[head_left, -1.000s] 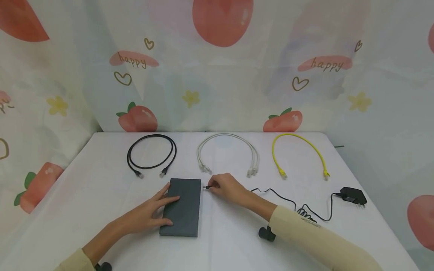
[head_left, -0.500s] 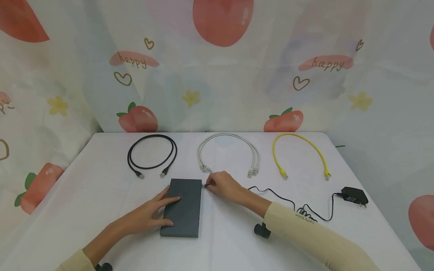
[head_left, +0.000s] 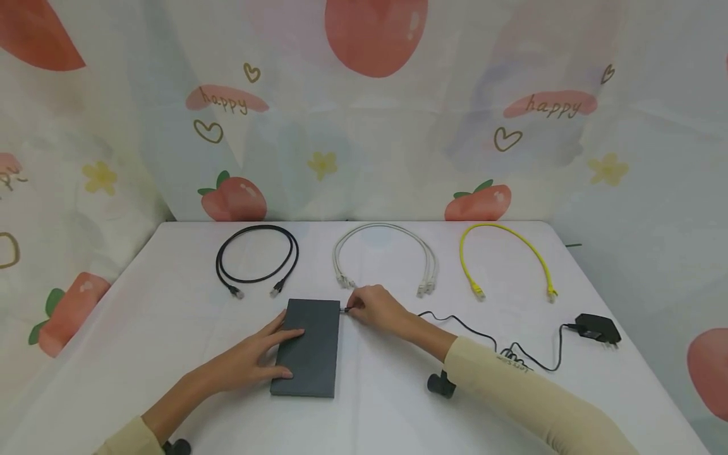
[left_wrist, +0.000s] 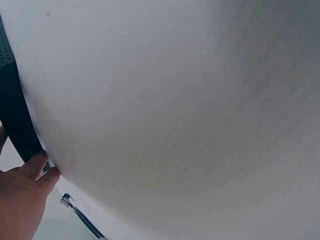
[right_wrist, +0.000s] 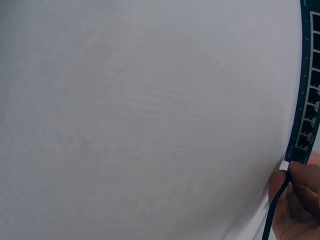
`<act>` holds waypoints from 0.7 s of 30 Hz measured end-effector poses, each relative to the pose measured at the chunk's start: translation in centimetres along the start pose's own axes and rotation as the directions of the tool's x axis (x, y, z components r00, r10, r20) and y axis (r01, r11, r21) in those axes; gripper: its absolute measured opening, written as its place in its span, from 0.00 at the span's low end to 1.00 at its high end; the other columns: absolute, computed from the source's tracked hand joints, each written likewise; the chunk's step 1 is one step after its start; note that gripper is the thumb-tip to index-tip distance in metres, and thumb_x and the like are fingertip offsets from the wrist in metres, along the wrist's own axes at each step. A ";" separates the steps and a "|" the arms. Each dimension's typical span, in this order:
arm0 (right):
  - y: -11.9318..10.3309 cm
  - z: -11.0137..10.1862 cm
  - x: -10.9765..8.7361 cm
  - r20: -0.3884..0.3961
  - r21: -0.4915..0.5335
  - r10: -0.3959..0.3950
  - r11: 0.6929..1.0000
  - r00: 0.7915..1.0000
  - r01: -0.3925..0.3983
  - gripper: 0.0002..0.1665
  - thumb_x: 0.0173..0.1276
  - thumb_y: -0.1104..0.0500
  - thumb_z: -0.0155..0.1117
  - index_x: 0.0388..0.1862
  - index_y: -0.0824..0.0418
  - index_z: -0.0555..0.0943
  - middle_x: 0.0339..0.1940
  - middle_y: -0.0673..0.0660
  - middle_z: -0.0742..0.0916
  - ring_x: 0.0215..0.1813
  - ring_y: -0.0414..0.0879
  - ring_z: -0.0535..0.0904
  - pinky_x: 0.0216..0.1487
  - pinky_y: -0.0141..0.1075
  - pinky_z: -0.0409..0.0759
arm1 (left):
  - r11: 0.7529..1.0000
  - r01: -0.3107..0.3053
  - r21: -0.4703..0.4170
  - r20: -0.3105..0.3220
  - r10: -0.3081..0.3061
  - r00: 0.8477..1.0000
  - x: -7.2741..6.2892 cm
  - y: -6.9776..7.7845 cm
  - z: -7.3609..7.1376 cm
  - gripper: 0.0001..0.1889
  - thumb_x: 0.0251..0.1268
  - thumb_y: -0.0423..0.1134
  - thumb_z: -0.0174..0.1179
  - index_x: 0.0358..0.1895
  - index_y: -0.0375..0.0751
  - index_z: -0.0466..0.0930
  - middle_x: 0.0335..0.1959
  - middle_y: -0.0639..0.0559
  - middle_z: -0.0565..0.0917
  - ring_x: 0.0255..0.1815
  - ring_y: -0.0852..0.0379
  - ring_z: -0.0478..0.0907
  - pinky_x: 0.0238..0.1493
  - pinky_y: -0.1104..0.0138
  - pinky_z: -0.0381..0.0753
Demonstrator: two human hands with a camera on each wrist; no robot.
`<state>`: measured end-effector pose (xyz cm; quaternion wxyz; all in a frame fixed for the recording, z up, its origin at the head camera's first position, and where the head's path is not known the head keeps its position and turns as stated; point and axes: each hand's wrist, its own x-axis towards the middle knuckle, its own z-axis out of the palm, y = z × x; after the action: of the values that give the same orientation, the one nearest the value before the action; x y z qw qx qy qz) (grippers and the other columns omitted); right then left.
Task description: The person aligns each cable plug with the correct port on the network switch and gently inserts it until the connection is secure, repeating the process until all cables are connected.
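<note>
A dark grey network switch (head_left: 309, 354) lies flat on the white table. Its right side carries a row of ports (right_wrist: 309, 95), seen in the right wrist view. My left hand (head_left: 247, 363) rests on the switch, thumb and one finger on its top and other fingers against the left edge. Between thumb and fingertips my right hand (head_left: 378, 309) pinches the black power plug (head_left: 344, 309) at the far end of the port side. The tip meets the switch there; how deep it sits is hidden. From the plug a black cord (head_left: 466, 325) runs to the power adapter (head_left: 597, 328).
Along the back of the table lie a coiled black network cable (head_left: 256, 281), grey network cables (head_left: 381, 225) and a yellow network cable (head_left: 512, 235). A patterned curtain (head_left: 364, 139) hangs behind. Part of the cord lies bunched beside the right sleeve (head_left: 512, 385).
My right hand has moved slightly left, bringing the power plug from a small gap up to the switch's side. My left hand has stayed in place on the switch.
</note>
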<state>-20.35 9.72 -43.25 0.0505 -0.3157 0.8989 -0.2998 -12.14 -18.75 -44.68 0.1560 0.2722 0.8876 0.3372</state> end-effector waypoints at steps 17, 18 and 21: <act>0.2 0.3 0.2 0.024 0.008 -0.022 1.000 0.999 0.022 0.04 0.61 0.68 0.66 0.36 0.66 0.83 0.32 0.55 0.86 0.35 0.43 0.81 0.38 0.31 0.77 | 1.000 0.011 -0.005 0.012 -0.011 1.000 0.1 0.0 -0.1 0.37 0.56 0.58 0.63 0.69 0.54 0.64 0.74 0.36 0.44 0.71 0.37 0.49 0.60 0.44 0.62; 0.2 0.3 0.2 0.025 0.006 -0.033 0.999 0.999 0.033 0.04 0.61 0.68 0.65 0.36 0.66 0.83 0.32 0.55 0.86 0.35 0.43 0.81 0.38 0.31 0.77 | 1.000 0.011 -0.008 0.010 -0.011 1.000 0.1 0.0 -0.1 0.37 0.56 0.58 0.63 0.69 0.54 0.64 0.74 0.37 0.44 0.71 0.37 0.48 0.60 0.44 0.62; 0.3 0.3 0.3 0.024 0.005 -0.053 0.999 0.998 0.053 0.04 0.61 0.68 0.66 0.36 0.66 0.84 0.32 0.55 0.86 0.35 0.42 0.81 0.37 0.31 0.77 | 1.000 0.007 -0.013 0.002 -0.007 1.000 0.1 0.0 0.0 0.37 0.56 0.58 0.63 0.69 0.54 0.64 0.74 0.37 0.44 0.71 0.37 0.49 0.60 0.44 0.62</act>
<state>-20.69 9.56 -43.68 0.0538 -0.3430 0.8888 -0.2990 -12.27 -18.72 -44.68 0.1597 0.2686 0.8862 0.3422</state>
